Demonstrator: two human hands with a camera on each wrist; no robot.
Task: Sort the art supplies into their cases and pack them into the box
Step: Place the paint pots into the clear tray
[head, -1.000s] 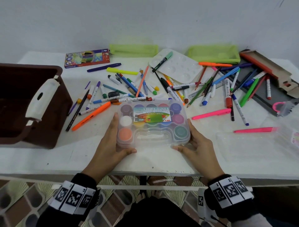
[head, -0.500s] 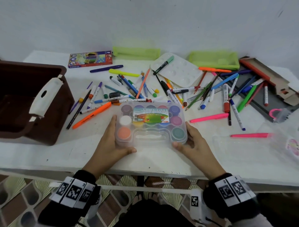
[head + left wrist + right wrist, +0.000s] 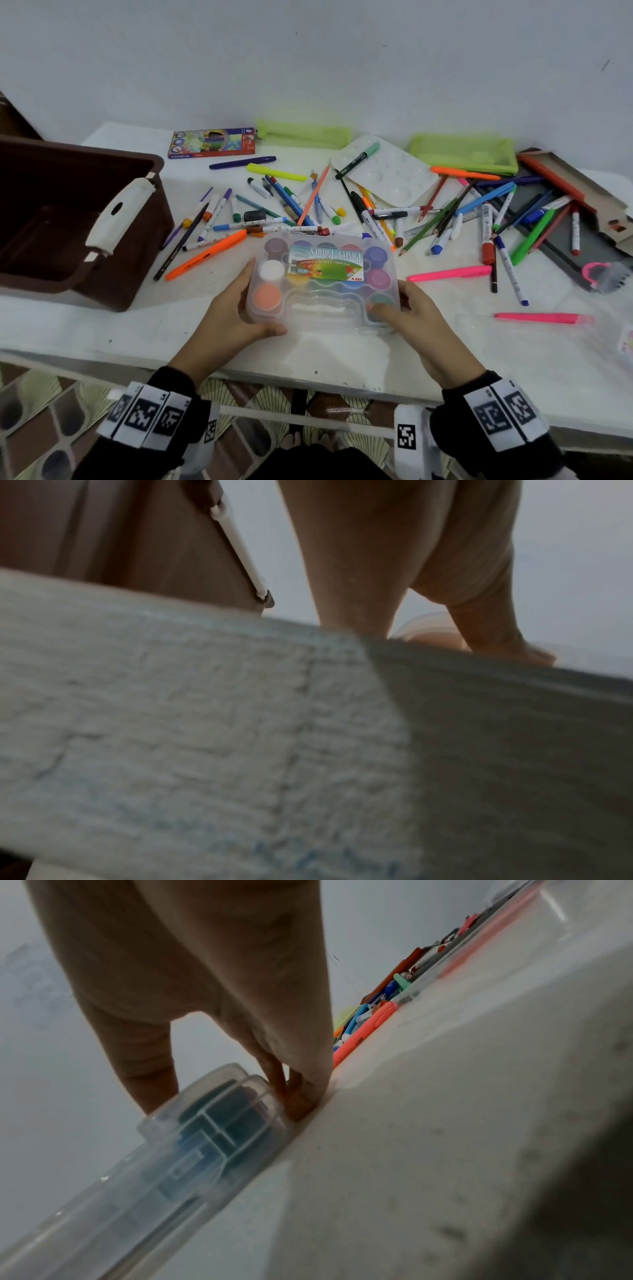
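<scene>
- Compared with a second ago, the clear paint case (image 3: 323,279) is tilting up at its near edge, lifted toward the person, while its far edge is staying close to the table (image 3: 102,329); it was lying flatter before.
- The left hand (image 3: 236,310) is gripping the case's left end, thumb curling along the near edge and fingers wrapping behind the side by the white and orange pots.
- The right hand (image 3: 416,315) is clamping the right end: thumb pressing on the lid over the green pot, fingers tucking under and beside the case, as the right wrist view (image 3: 301,1096) is showing, with the fingertips meeting the tabletop.
- The case is sitting at the front middle of the table, just in front of the scattered pens and markers, right of the brown box (image 3: 78,219).
- Counting: one paint case, labelled for twelve colours, though the label is hiding some pots; one brown box with a white handle; two lime green cases (image 3: 464,154) at the back; one white palette (image 3: 387,174); one coloured-pencil carton (image 3: 211,143); two pink highlighters (image 3: 448,274) to the right.
- The loose pens are lying too tangled to count.
</scene>
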